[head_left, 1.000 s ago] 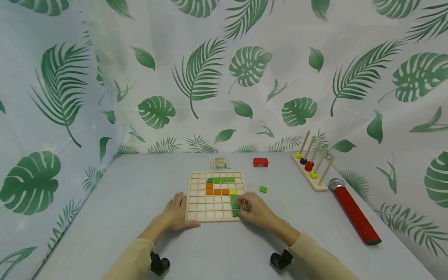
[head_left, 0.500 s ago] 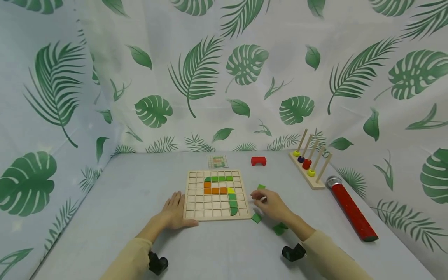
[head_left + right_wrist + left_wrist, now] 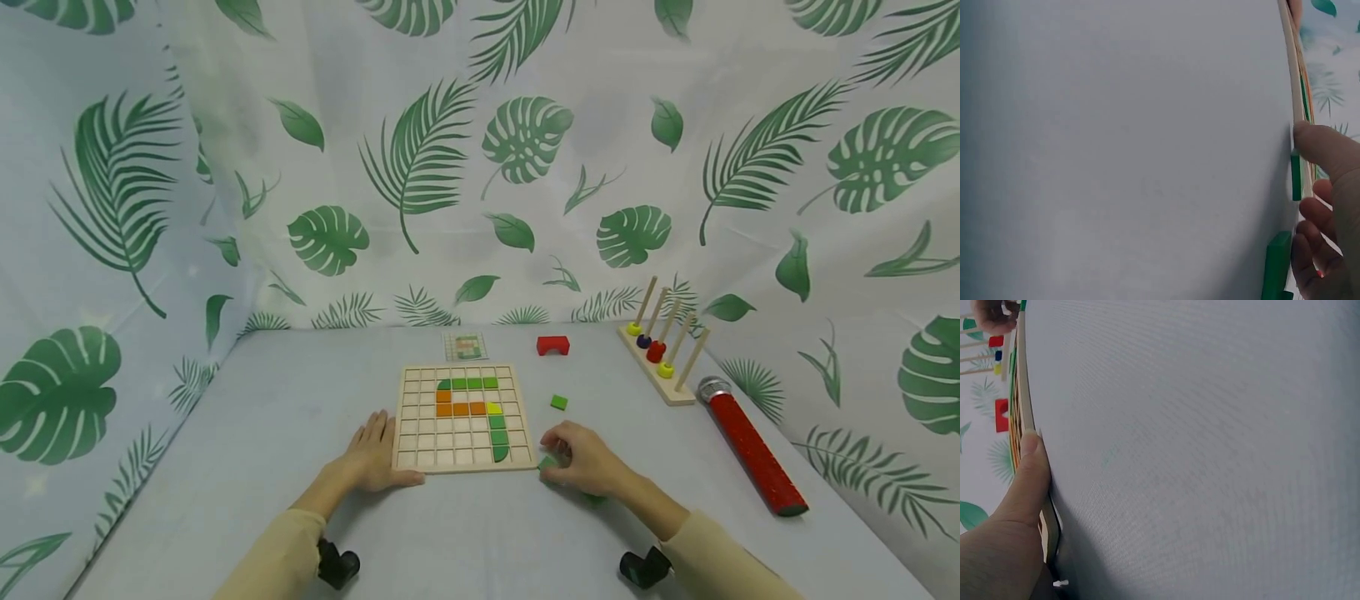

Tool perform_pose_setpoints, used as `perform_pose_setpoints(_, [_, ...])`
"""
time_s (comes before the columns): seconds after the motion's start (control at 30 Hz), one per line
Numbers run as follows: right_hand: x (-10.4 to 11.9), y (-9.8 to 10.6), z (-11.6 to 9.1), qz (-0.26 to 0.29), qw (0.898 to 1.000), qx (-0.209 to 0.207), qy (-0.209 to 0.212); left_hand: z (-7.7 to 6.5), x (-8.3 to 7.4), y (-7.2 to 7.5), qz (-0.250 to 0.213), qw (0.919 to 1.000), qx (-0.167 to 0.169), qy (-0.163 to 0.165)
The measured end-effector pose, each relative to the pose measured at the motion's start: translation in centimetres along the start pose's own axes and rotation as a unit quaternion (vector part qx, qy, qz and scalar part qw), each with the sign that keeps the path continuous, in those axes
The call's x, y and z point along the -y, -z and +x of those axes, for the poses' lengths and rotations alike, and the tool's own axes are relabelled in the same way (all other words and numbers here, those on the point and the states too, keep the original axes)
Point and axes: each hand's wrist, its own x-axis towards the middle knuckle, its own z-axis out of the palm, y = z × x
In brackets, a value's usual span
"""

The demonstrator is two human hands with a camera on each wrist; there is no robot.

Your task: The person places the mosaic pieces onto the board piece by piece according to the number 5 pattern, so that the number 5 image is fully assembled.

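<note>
A wooden grid board (image 3: 417, 444) holds orange, yellow and green tiles laid in a bent line. On its left edge rests my left hand (image 3: 372, 457), fingers extended; in the left wrist view the thumb (image 3: 1030, 464) lies along the board's near edge. My right hand (image 3: 587, 458) is low at the board's near right corner, thumb and forefinger apart on either side of a green tile (image 3: 548, 462). The right wrist view has that green tile (image 3: 1296, 177) just below the thumb tip. Another green piece (image 3: 1277, 265) lies under the palm, mostly hidden in the head view.
A lone green tile (image 3: 558, 402) lies right of the board. Behind stand a pattern card (image 3: 465, 346) and a red arch block (image 3: 552, 345). A peg stand (image 3: 677, 394) with coloured beads and a red microphone-shaped tube (image 3: 757, 454) occupy the right side.
My right hand has left the green tiles on the board's right column, moved right, then come down toward the loose green tile by the corner. The left hand stays on the board.
</note>
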Motion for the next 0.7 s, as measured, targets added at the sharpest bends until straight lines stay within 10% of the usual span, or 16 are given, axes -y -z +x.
perform_pose_setpoints(0.7, [-1.5,0.8,-0.6,0.033,0.999,0.021,0.018,0.8,0.7,-1.0,0.003,1.0000,-0.009,0.000])
